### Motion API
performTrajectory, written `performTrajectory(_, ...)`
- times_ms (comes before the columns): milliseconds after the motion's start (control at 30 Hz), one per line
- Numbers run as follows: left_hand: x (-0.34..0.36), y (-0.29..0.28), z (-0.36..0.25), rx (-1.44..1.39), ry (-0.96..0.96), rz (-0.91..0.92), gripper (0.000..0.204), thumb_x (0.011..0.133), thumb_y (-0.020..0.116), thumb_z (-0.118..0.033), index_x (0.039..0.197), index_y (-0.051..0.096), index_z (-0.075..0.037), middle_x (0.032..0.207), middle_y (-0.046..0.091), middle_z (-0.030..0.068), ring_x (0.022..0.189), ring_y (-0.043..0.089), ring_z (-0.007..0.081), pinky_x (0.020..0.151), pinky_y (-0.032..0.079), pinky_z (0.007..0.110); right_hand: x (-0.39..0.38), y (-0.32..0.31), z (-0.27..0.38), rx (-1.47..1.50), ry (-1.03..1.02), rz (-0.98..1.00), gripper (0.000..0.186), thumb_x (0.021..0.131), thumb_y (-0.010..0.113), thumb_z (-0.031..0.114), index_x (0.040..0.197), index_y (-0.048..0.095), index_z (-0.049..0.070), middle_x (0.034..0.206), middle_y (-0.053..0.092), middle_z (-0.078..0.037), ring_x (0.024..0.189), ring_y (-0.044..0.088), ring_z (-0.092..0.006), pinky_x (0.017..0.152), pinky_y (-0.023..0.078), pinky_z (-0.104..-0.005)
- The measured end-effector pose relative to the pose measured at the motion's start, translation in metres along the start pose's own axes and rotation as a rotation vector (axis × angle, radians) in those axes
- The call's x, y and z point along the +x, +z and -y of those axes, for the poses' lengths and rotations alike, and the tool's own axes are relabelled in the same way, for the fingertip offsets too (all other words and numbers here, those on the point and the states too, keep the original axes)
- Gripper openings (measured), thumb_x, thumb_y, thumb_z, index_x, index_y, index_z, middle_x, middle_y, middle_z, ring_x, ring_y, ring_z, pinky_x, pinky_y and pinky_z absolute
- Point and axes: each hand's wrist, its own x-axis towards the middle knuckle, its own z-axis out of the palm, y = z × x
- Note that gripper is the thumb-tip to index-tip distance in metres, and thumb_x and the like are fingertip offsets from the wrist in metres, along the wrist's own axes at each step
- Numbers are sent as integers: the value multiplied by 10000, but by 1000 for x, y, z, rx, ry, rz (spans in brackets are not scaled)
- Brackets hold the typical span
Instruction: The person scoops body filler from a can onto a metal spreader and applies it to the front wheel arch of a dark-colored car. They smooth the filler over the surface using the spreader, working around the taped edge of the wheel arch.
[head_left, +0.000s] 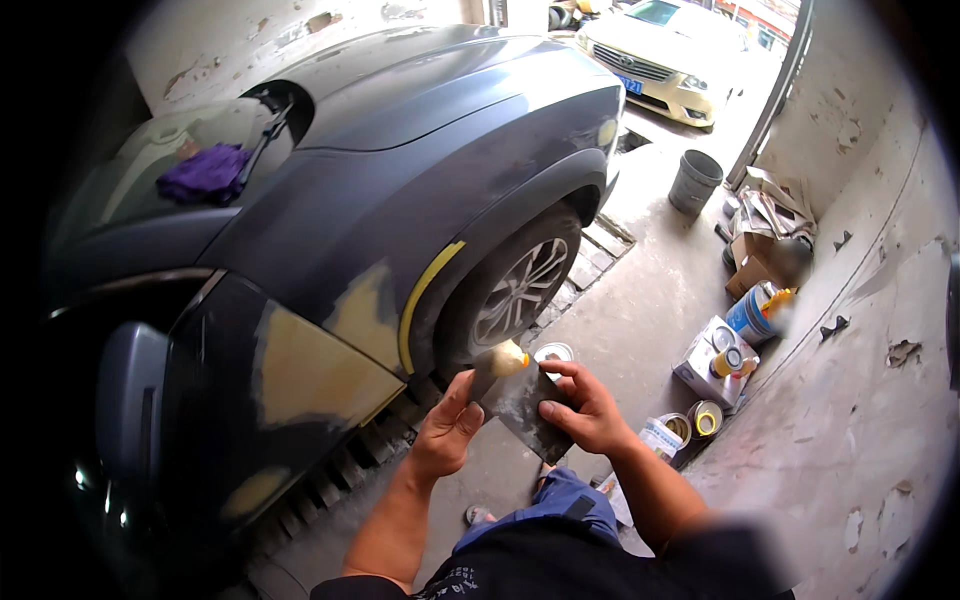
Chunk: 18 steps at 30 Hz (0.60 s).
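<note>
The left hand (447, 432) pinches a blade (485, 384); the right hand (592, 412) grips a plate (532, 418), its long axis slanting back rightward. Putty (507, 358) lies just ahead, between both; leftward stands the car (370, 200).

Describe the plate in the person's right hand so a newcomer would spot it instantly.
Find the dark car, then its front wheel. Below that wheel in the view, the right hand grips the flat, dark plate. Its broad face, smeared pale grey, sets it apart from the mostly hidden blade in the left hand, next to the cream lump.
</note>
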Motion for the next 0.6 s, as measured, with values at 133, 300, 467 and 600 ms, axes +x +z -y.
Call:
performTrajectory(133,-40,-37,-50,289,258,112,460,1018,454,-332,1420,463,-110,1313,456,108,1153,448,179,993,364,296,-5,57,2,-59,-7,112,524,914,620,66,1383,394,4,990,616,-62,915,570,-100,800,449,-249)
performTrajectory(300,-114,-72,-77,83,65,23,464,1022,449,-318,1422,449,-83,1359,438,94,1154,466,154,936,437,313,-15,125,-3,-81,-54,190,532,913,637,98,1383,416,-15,1162,581,-69,1070,531,-121,929,426,-281)
performTrajectory(467,-168,-72,-54,-83,6,-77,463,1031,430,-295,1409,432,-26,1341,493,97,1154,505,152,950,445,313,-13,173,-3,10,-129,239,550,912,625,60,1390,375,-49,1221,581,-109,1108,563,-161,956,440,-307)
performTrajectory(600,-186,-89,-58,-142,-78,-61,495,1027,405,-342,1391,418,-6,1297,537,137,1094,577,236,906,506,400,-15,189,34,-153,-231,275,478,899,592,-20,1352,438,-34,1218,586,-105,1125,553,-157,964,445,-313)
